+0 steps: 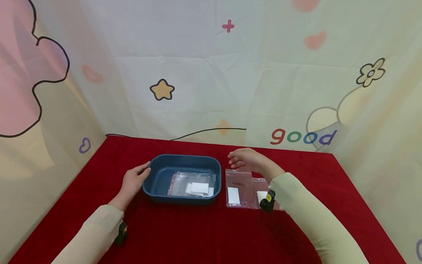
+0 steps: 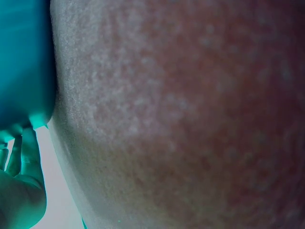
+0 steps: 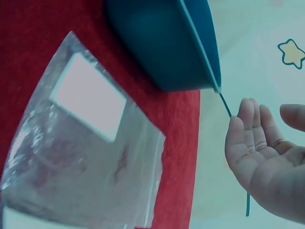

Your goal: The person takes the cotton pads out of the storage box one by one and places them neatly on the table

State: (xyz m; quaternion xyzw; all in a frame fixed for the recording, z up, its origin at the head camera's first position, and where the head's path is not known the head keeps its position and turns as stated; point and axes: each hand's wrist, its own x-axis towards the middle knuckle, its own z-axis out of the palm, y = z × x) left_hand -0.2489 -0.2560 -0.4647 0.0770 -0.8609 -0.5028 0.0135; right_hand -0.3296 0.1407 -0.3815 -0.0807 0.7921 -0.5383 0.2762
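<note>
A dark blue plastic bin (image 1: 182,200) stands on the red cloth, holding several clear zip bags (image 1: 184,178) with white pieces in them. My left hand (image 1: 133,179) rests against the bin's left end, fingers and thumb reaching the rim; in the left wrist view the fingers (image 2: 29,152) meet the bin's outer wall (image 2: 24,62). To the right of the bin, my right hand (image 1: 247,160) hovers over the far edge of a clear zip bag (image 1: 242,187) containing a white rectangular piece (image 1: 233,195). The right palm (image 3: 267,160) holds nothing, its fingers loosely bent.
Partly under the right forearm in the head view lies another zip bag (image 1: 258,183) with a white piece. The red cloth (image 1: 178,234) covers the table. A pale printed curtain (image 1: 197,73) hangs behind the table and along both sides.
</note>
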